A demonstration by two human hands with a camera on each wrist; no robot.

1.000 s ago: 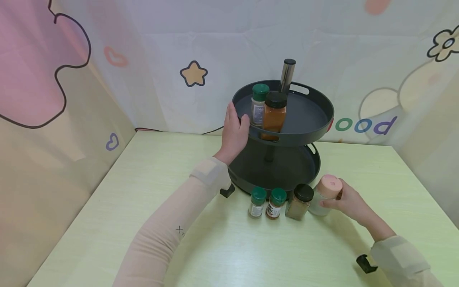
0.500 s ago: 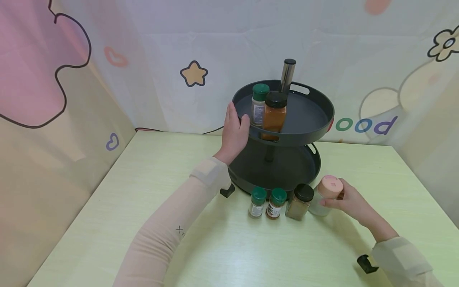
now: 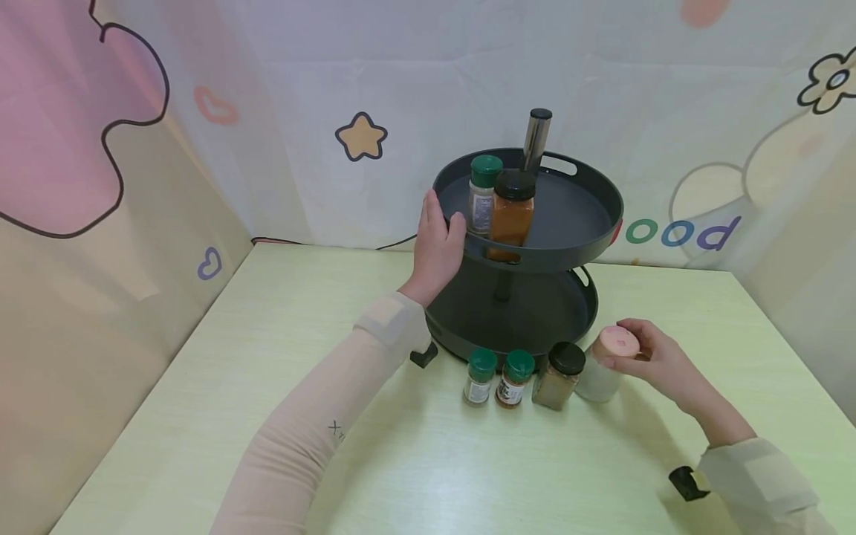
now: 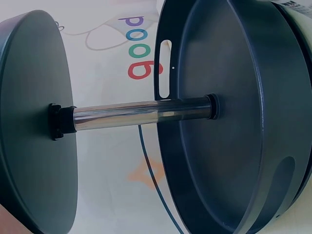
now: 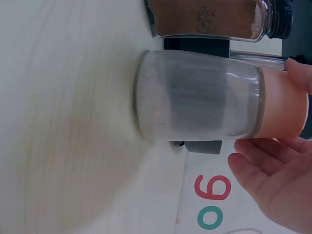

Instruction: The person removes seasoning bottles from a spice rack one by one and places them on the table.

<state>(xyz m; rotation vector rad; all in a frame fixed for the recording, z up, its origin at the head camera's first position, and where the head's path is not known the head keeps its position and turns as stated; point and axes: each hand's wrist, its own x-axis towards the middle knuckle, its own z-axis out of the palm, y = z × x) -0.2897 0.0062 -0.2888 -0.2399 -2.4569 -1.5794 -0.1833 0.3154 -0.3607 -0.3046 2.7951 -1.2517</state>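
At the lower right of the head view, the person's right hand (image 3: 669,365) has its thumb and fingers curved round the pink cap of a jar (image 3: 597,383) standing on the table (image 3: 535,461). The left hand (image 3: 438,250), just below centre, lays mostly straight fingers against the left rim of the upper tray (image 3: 575,215), gripping nothing I can make out. Low in the middle, two green-topped shakers (image 3: 478,380) and a black-lidded bottle (image 3: 556,383) line up left of the jar.
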